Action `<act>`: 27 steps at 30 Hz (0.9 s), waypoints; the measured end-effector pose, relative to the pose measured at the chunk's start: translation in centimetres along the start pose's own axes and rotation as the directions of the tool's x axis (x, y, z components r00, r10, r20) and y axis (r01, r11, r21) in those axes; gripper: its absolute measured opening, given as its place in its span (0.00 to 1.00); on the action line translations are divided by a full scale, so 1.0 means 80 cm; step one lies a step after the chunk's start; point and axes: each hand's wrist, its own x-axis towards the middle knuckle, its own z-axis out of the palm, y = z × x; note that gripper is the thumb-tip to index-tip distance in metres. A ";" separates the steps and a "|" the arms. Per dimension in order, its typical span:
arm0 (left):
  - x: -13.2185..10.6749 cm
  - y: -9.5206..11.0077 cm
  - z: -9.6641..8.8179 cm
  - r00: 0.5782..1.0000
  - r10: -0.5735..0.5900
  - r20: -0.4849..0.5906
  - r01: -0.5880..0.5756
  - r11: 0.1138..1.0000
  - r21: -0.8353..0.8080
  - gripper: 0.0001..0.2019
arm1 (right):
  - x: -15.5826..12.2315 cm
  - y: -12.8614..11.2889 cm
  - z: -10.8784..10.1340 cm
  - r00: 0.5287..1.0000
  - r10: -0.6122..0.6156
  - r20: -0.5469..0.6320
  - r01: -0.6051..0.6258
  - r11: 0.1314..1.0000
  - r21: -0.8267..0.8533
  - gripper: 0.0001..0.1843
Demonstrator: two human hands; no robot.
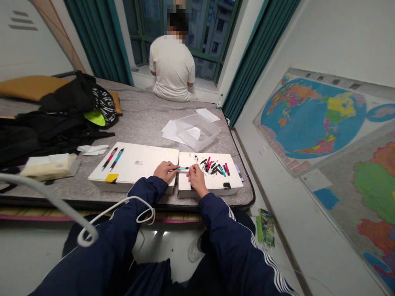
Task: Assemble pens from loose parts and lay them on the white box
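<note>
A blue pen (182,168) lies level between my two hands, above the place where two white boxes meet. My left hand (166,171) pinches one end of it. The fingers of my right hand (196,177) close around its other end, and the tip there is hidden. Loose pen parts (212,165), in black, pink, blue and clear, are scattered on the right white box (205,190), just beside my right hand. On the left white box (145,156) lie a pink and black pen (109,159) and a blue and black pen (116,160), side by side.
Behind the boxes are a clear plastic tub (203,142) and white papers (171,130). A tissue pack (49,165) and black bags (61,111) lie to the left. A white cable (61,201) crosses over my left sleeve. Someone in a white shirt (173,68) sits by the window.
</note>
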 end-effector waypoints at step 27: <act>0.001 0.003 -0.001 1.000 -0.018 -0.008 0.018 1.000 -0.017 0.11 | -0.004 -0.011 0.000 0.999 0.022 0.045 -0.016 0.992 -0.122 0.21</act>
